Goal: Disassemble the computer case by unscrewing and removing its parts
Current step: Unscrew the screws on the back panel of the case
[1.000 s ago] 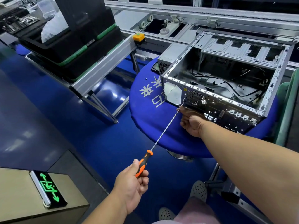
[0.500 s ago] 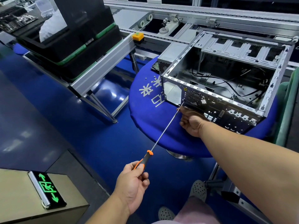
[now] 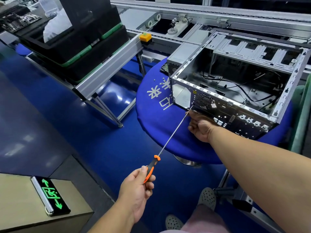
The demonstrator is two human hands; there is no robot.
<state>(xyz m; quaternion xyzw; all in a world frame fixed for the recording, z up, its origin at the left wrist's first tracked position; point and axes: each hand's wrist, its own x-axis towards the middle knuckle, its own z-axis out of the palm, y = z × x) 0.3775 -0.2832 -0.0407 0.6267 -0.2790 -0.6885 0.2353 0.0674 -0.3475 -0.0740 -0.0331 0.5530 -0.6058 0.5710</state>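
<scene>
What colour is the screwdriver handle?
Orange and black screwdriver handle, seen in the head view.

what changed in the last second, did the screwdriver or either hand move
The left hand shifted its fingers on the screwdriver handle, loosening and then closing round it again, as if turning it. It never let go. The screwdriver tip stayed at the same spot on the case rear, beside the fan grille. The right hand stayed curled against the case rear by the tip; the case did not move.
</scene>
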